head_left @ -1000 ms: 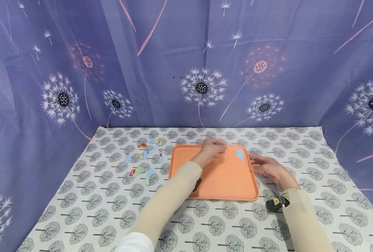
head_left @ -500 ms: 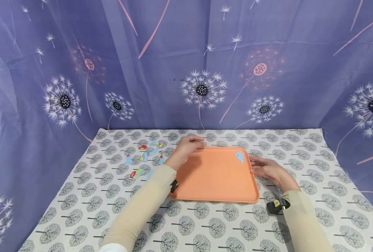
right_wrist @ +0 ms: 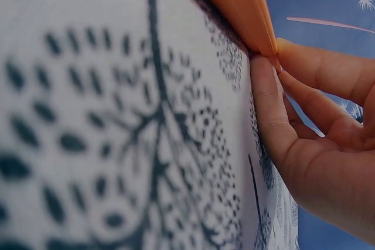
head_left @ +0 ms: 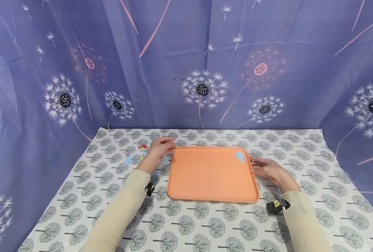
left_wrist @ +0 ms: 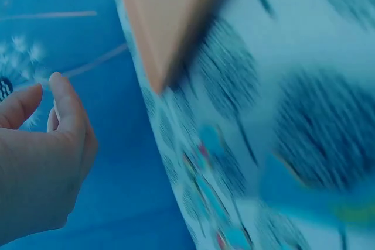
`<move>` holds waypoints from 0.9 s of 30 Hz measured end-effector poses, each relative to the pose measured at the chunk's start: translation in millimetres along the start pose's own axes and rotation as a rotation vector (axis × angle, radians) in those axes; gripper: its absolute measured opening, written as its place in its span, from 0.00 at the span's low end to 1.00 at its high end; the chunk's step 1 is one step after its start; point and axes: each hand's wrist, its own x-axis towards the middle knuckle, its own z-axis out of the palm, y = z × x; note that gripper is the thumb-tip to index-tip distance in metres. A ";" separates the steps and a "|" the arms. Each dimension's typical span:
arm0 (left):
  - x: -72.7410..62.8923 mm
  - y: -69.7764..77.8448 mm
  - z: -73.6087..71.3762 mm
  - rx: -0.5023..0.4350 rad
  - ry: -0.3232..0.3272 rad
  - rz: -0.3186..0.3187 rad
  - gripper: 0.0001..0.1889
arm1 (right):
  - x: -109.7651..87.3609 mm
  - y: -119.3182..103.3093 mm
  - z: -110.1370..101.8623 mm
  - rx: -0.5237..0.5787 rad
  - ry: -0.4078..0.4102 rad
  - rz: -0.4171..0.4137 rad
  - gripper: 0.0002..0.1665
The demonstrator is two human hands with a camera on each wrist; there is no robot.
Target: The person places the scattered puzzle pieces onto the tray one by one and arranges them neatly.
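Observation:
An orange tray (head_left: 211,175) lies on the cloth, with one flat light-blue puzzle-like piece (head_left: 240,156) in its far right corner. My right hand (head_left: 269,169) is at the tray's right side; in the right wrist view its thumb and fingers (right_wrist: 304,65) pinch the rim. My left hand (head_left: 157,152) hovers just off the tray's left edge, over the loose pieces, hiding several of them. In the left wrist view its thumb and fingers are apart with nothing between them. Still showing are a red-and-yellow piece (head_left: 143,147) and a light-blue one (head_left: 128,159).
A white cloth with a tree print (head_left: 186,224) covers the table. A purple curtain with dandelions (head_left: 161,70) hangs behind and along both sides. Blurred colourful pieces (left_wrist: 304,194) show below the tray corner in the left wrist view.
My left hand has swept leftward from above the tray, past its left edge, to above the loose pieces. My right hand and the piece on the tray have stayed put.

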 end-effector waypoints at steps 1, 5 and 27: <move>-0.1 -1.1 -6.1 0.008 0.007 -0.001 0.18 | 0.0 0.2 -0.1 0.003 0.002 0.001 0.46; -0.3 -6.5 -28.0 0.077 0.036 -0.019 0.21 | -0.1 0.9 -0.3 -0.004 -0.007 -0.005 0.46; 10.9 -29.3 -62.6 0.430 0.040 -0.133 0.28 | -1.5 1.2 0.8 0.011 0.005 -0.011 0.46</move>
